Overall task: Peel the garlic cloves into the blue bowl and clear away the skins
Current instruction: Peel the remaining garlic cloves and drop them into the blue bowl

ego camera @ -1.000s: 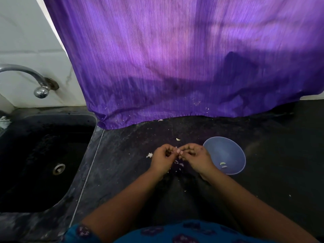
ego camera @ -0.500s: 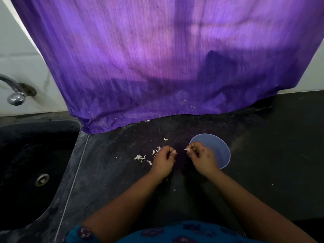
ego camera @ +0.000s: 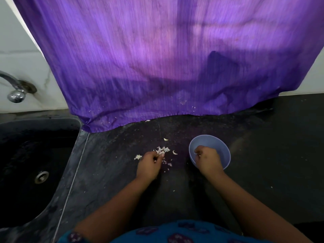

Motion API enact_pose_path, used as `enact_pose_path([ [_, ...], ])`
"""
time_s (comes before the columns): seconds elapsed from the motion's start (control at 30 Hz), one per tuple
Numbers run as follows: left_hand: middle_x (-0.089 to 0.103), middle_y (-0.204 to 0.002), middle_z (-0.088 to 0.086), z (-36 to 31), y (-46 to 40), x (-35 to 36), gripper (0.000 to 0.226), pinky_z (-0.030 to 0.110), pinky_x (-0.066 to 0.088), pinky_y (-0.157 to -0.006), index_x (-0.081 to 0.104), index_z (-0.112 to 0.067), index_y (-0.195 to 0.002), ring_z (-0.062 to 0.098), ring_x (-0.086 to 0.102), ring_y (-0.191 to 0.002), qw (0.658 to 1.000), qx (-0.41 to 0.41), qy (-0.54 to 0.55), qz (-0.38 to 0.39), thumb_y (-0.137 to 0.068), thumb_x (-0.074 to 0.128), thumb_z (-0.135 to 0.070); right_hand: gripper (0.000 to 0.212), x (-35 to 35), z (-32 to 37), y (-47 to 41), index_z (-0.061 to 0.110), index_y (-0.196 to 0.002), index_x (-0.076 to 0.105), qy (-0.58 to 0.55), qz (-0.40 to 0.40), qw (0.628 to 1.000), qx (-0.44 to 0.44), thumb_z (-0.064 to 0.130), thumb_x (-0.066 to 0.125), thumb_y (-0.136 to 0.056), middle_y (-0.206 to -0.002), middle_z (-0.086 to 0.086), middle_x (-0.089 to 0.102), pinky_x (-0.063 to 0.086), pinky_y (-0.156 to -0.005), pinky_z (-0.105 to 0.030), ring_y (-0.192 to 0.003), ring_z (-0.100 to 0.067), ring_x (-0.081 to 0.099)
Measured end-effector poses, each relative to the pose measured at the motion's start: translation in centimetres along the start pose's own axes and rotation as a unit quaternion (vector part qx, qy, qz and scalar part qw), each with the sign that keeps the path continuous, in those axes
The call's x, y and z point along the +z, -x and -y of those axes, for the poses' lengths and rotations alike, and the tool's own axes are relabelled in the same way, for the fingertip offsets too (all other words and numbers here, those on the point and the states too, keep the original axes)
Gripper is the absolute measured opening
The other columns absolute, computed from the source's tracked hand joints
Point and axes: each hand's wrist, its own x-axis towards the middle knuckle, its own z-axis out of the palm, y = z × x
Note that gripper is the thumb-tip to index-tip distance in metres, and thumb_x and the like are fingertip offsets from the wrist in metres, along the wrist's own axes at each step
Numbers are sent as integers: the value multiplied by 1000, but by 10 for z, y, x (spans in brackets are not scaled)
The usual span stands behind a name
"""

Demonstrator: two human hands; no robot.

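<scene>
Blue bowl [ego camera: 221,147] on dark counter [ego camera: 263,155], right hand [ego camera: 207,159] over it with fingers curled, contents not discernible; left hand [ego camera: 149,164] curled beside papery skins [ego camera: 162,150]; risk: loose skins scatter toward sink [ego camera: 35,155], or cloves [ego camera: 174,152] get swept away with them.

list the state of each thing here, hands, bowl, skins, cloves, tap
left hand: fingers curled, at the skin pile
right hand: fingers curled, over the bowl; contents unclear
blue bowl: upright on the counter
garlic skins: loose pile on the counter
unpeeled cloves: two lying near the pile
tap: no water running
</scene>
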Motion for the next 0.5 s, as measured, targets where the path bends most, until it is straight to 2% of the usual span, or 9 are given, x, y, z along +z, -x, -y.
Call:
enact_pose_path([
  [0.07,56,-85,2,9,-4,-8,34,28,39,-66,60,-11,-81,18,56,-78,1000,-11,-5,-6,-98,49,-38,9,-2,10,-1,8,-88,64,22,-25,999,-29,7,56,-91,-84,-6,64,41,-66,-26,-81,-25,63],
  [0.13,56,-95,6,17,-6,-16,25,30,41,-76,62,-8,-89,22,57,-91,1000,-15,4,-6,-99,48,-25,5,-1,22,-1,7,-87,64,7,-69,992,-103,3,61,-86,-86,-5,61,47,-66,-30,-75,-21,60],
  [0.23,56,-106,4,25,-4,-23,22,27,40,-92,64,-8,-103,19,54,-102,1000,4,13,5,-95,44,-4,15,11,46,-3,6,-91,68,-46,-88,972,-214,-4,61,-82,-92,-9,59,49,-67,-31,-75,-19,58],
  [0.33,61,-109,6,32,-6,-27,27,25,42,-92,63,-7,-108,19,57,-103,1000,10,27,6,-91,44,4,24,40,63,-19,5,-105,70,-6,19,970,-243,-2,56,-88,-105,-13,62,50,-81,-34,-92,-25,60],
  [0.4,64,-109,6,34,-11,-28,24,27,45,-92,64,-9,-109,19,60,-101,999,16,37,8,-91,51,-1,31,58,66,-31,9,-116,68,63,108,965,-232,-2,53,-90,-115,-12,61,47,-91,-33,-104,-27,58],
  [0.5,62,-106,2,34,-19,-34,18,25,47,-86,64,-13,-107,14,60,-91,998,26,45,26,-90,62,-13,39,70,67,-42,16,-125,63,171,188,944,-209,0,52,-91,-124,-8,58,45,-99,-32,-111,-24,57],
])
